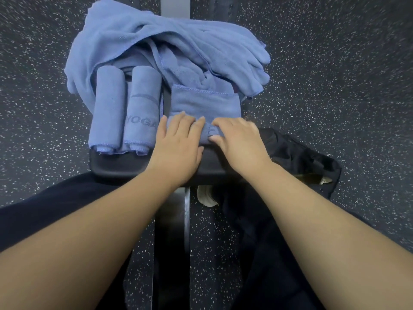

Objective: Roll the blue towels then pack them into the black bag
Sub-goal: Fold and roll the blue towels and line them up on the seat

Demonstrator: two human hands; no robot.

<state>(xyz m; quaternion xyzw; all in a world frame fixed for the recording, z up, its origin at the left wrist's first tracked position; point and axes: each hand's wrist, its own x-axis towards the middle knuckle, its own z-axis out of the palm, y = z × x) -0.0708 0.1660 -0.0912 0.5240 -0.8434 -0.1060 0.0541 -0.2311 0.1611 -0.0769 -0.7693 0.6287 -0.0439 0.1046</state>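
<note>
Two hands work one blue towel (204,106) on the black bench (125,163). The left hand (178,142) lies flat with straight fingers pressing the rolled near edge; the right hand (240,142) curls its fingers over the same roll, thumb tucked beneath. Left of the left hand lie two rolled towels (125,110), side by side. Beyond both hands sits a heap of loose towels (169,48). The black bag (297,157) slumps just right of the right hand.
</note>
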